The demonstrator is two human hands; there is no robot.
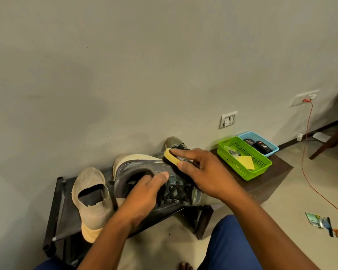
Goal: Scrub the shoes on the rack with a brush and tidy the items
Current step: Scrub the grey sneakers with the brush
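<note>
Yellow oblong brush (171, 156) on grey lace-up shoe (144, 168), both hands gripping.

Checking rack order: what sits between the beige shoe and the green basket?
In the head view, the grey sneaker, with both hands on it, lies between the beige shoe and green basket.

We cannot read the labels on the tins (257, 144) in the blue basket (274, 148); our right hand (201, 172) hides most of the brush (171, 155).

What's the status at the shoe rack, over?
Left hand grips the grey sneaker at its collar. Right hand holds the yellow brush on its side. Nothing in the way.
</note>
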